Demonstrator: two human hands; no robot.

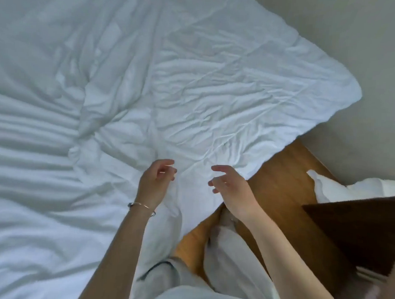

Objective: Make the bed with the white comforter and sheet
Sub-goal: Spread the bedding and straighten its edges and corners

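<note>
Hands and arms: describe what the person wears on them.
Both forearms are bare, with no sleeves in view. The left hand has a thin metal bracelet round its wrist, looped more than once. The right hand wears nothing that can be made out; no gloves on either.

The white comforter (194,82) lies spread over the bed, heavily creased, with fine wrinkles across its right part and deeper folds bunched near its middle. One rounded corner (342,91) reaches past the bed's edge at the right, over the grey floor. Its near edge hangs down the side of the bed toward the wooden floor. At the left, the white sheet (24,143) shows in long, parallel ripples running sideways, and the comforter's puffy border overlaps it. Both cloths are plain white, with no pattern.
</note>
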